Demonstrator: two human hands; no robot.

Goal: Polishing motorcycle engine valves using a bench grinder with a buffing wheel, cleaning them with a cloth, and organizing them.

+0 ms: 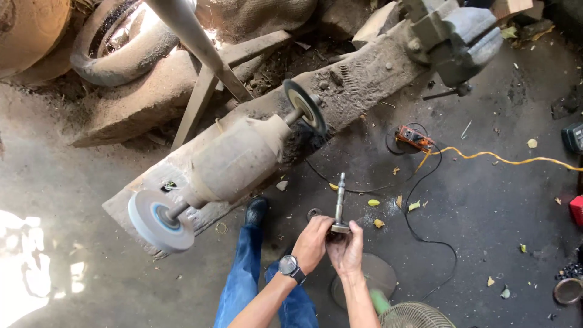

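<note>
Two bare forearms reach forward from the bottom edge. Left hand (312,242), with a wristwatch (289,265), and right hand (347,248) are both wrapped around the flanged lower end of a metal shaft (339,203), which stands upright between them above a dusty concrete floor (480,206). It looks like solid steel: probably heavy for its size, rigid, and perhaps greasy, so the wide flange seems the surest place to hold.

Ahead lies a dirty bench grinder (234,159) on a long block, a pale wheel (159,220) at one end and a dark disc (305,105) at the other. A vise (454,36) sits further along. No packages or signs are visible; a small orange device (414,138) with a yellow cable (516,160) lies on the floor.
</note>
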